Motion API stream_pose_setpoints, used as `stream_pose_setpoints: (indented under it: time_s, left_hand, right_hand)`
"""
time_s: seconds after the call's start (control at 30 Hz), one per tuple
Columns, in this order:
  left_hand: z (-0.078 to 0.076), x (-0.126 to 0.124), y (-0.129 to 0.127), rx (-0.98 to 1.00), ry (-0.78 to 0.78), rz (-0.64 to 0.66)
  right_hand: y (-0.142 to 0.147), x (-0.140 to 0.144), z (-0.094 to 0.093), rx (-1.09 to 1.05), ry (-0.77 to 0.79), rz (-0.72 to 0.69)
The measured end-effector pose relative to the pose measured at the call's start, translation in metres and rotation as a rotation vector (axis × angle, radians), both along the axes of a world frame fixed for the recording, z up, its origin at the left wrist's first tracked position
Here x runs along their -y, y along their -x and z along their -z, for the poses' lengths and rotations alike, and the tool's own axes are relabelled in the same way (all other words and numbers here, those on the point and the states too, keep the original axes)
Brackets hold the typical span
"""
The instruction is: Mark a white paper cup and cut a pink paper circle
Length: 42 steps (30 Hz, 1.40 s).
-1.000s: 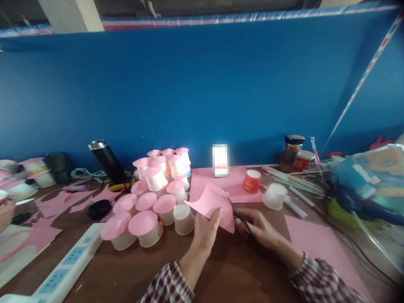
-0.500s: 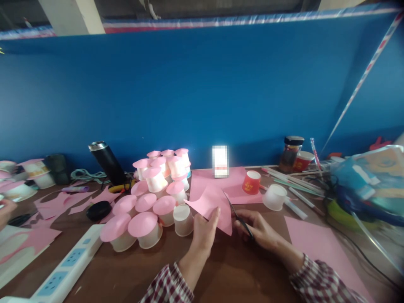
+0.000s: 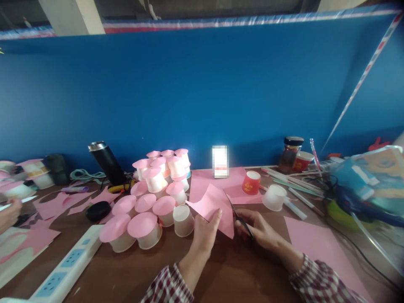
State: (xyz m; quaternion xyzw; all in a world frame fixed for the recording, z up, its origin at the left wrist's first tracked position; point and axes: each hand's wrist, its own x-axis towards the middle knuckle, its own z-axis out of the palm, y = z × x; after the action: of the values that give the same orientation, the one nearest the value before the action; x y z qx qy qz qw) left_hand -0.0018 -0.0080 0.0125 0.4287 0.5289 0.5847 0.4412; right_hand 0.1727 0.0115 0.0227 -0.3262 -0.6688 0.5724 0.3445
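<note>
My left hand (image 3: 204, 235) grips a piece of pink paper (image 3: 212, 205) by its lower edge, holding it just above the brown table (image 3: 233, 273). My right hand (image 3: 259, 230) is closed on black scissors (image 3: 239, 215), whose blades point up and left into the paper's right edge. Just left of the paper stands a pile of white paper cups with pink round lids (image 3: 148, 198).
A pink sheet (image 3: 318, 246) lies at the right, another (image 3: 232, 181) behind. A red cup (image 3: 251, 182), a tipped white cup (image 3: 274, 196), straws (image 3: 293, 181), a jar (image 3: 290, 153), a black flask (image 3: 107, 162), a power strip (image 3: 63, 269). Another person's hand (image 3: 8, 214) is at far left.
The pink paper has turned and shifted slightly in my left hand against the scissors. The other person's hand at the left has moved a little.
</note>
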Motion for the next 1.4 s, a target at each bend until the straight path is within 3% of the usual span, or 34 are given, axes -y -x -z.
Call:
stream_pose_setpoints:
  time_s: [1.4]
  left_hand:
    - [0.0002, -0.0031, 0.0028, -0.085, 0.033, -0.026]
  right_hand:
    - [-0.0004, -0.0001, 0.0048, 0.043, 0.025, 0.035]
